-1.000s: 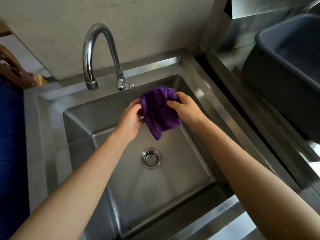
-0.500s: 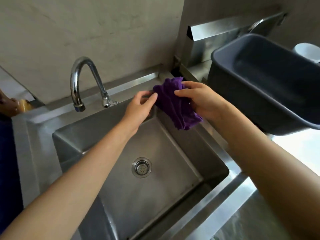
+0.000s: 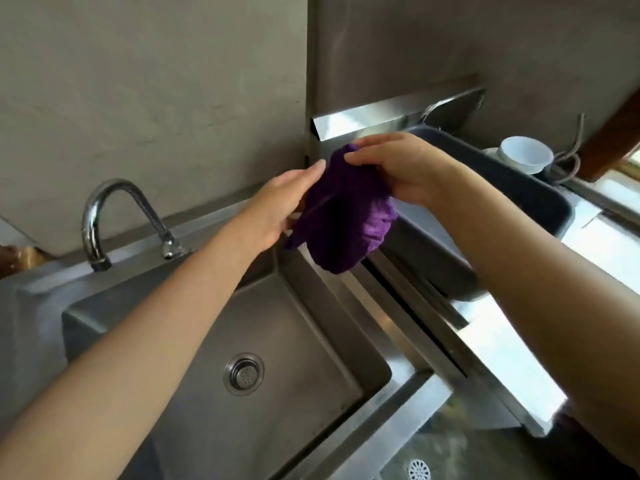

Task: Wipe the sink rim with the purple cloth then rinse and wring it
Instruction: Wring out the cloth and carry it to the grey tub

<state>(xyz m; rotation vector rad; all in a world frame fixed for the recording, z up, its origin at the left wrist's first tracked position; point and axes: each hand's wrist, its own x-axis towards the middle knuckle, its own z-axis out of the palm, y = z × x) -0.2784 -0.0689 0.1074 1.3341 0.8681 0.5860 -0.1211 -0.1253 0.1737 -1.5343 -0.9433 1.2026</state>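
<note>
Purple terry cloth [image 3: 349, 216], bunched, sits between both hands above the back right corner of the sink. Right hand [image 3: 405, 168] grasps its top edge, thumb and fingers pinched over the fold. Left hand [image 3: 277, 206] is mostly flat against the cloth's left side; fingers extended, more steadying than gripping as far as I can see.

Cloth hangs clear, not touching metal. Lower lobe droops toward the right-hand rim. No drips visible, so can't tell wet from dry.

Judgement: wiping step, prep phase. Cloth is being gathered into a pad; rim not yet contacted. Next move calls for lowering the pad onto the brushed stainless steel sink rim [image 3: 367, 306] and dragging along it with flat pressure, one hand likely enough.

Outward: curved chrome tap [image 3: 100, 216] on the back ledge at left, no water running. Round perforated drain strainer [image 3: 244, 374] in the basin floor, basin looks dry. Dark grey plastic tub [image 3: 519, 199] right of the sink, just beside the rim, could snag the wiping stroke. White cups [image 3: 526, 155] behind it.
</note>
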